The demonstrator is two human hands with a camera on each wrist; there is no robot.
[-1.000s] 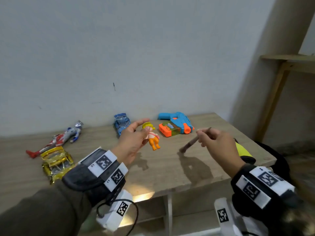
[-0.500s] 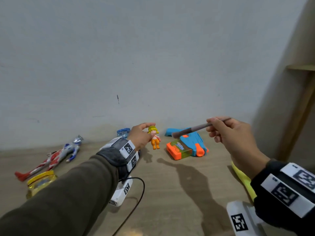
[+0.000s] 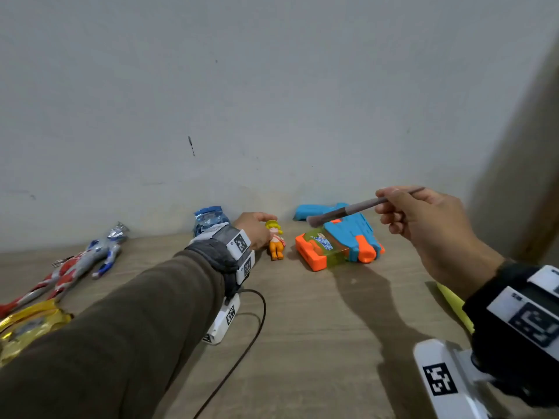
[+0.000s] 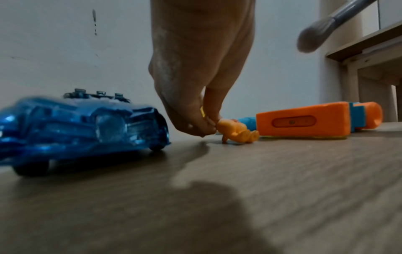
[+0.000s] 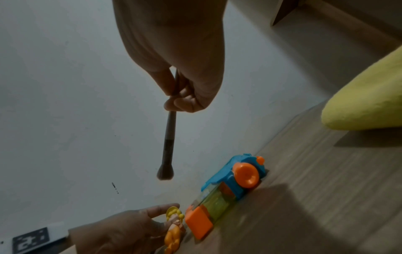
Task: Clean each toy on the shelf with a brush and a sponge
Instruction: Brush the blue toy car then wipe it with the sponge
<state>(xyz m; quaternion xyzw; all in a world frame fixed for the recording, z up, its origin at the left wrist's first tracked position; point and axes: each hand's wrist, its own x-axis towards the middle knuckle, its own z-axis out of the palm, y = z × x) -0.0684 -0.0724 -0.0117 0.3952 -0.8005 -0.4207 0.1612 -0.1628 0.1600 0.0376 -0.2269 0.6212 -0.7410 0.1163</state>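
The left hand pinches the small doll figure upright on the shelf (beside the water gun), nearer than the right hand gripping the brush, bristles pointing leftward above it.

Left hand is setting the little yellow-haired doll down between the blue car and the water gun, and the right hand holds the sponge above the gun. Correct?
Not quite. The right hand holds a brush, not the sponge; the head view shows it. The rest stands: the left hand holds the doll between the blue car and the water gun.
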